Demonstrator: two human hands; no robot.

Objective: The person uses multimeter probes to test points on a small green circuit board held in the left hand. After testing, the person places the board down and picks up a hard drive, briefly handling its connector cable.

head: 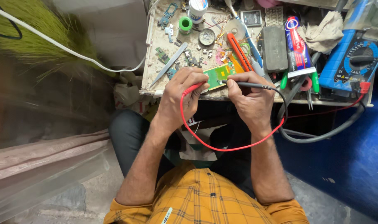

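Left hand (184, 93) is curled into a loose fist around a thin red plastic test probe (194, 88), its tip pointed toward a small green printed circuit board (219, 76). Right hand (247, 96) is likewise closed around a slim black test probe (250, 85), which lies nearly level, its tip meeting the same board from the right. The board sits between the two hands at the near edge of a cluttered, dusty pale workbench (155, 45), and the fingertips of both hands seem to steady it.

A red lead wire (222, 147) loops down from the left hand across the person's lap and climbs toward a blue digital multimeter (354, 62) at the far right of the bench; a black lead (285, 103) runs the same way.

The board looks light, thin and stiff, and probably fragile: its fine parts would likely suffer under pressure, so its bare edges appear the safest place to hold it. The probes look light and rigid, best gripped on their insulated shafts, pen fashion.

Nearby lie flat metal tweezers (169, 64), an orange utility knife (238, 52), a green spool (185, 24) and a crumpled cloth (325, 31).
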